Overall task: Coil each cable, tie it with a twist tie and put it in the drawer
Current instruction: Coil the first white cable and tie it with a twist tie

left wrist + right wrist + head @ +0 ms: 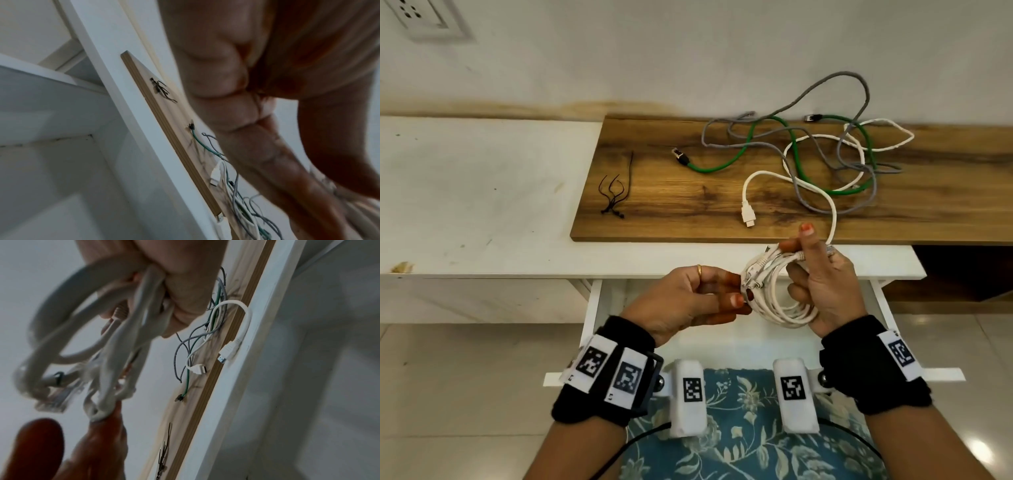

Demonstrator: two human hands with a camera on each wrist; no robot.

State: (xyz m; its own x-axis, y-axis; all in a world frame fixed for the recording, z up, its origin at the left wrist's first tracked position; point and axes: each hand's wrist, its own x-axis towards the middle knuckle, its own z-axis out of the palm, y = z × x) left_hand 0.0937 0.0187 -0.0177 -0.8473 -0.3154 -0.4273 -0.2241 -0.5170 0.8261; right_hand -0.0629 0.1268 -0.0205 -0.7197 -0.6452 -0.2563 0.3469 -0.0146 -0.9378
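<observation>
Nearest the camera, at 6 o'clock in the head view, lies a teal fabric with a pale floral print (739,445). Both wrists carry black bands with white blocks bearing square black-and-white markers.

Above the fabric, the open white drawer (599,308) extends toward the person; its walls are flat and smooth.

Over the drawer, the right hand (822,291) holds a coiled white cable (774,294): round, smooth-jacketed loops run through the curled fingers, and the thumb clamps the bundle at 12 o'clock. Clear, ribbed plugs project from the coil's upper left. The left hand (688,301), wearing a gold ring, pinches the coil's 9 o'clock edge between thumb and fingertips. The right wrist view shows a left fingertip (111,415) touching a small loop at the coil's end. Whether a tie sits under the fingers cannot be told.

Beyond the hands, a wood-grain board (654,205) lies on the white counter (482,205). At 10 o'clock on the board rests a cluster of thin black twist ties (614,193), curved and fanned. At 1 o'clock lies a loose tangle: a green cable (722,166) with a dark metal-tipped plug, a grey cable (825,85) looping up against the wall, and a thick white cable (756,176) ending in a flat rectangular plug near the board's front edge.

At 11 o'clock, a white wall socket (424,17) is set in the plaster.
</observation>
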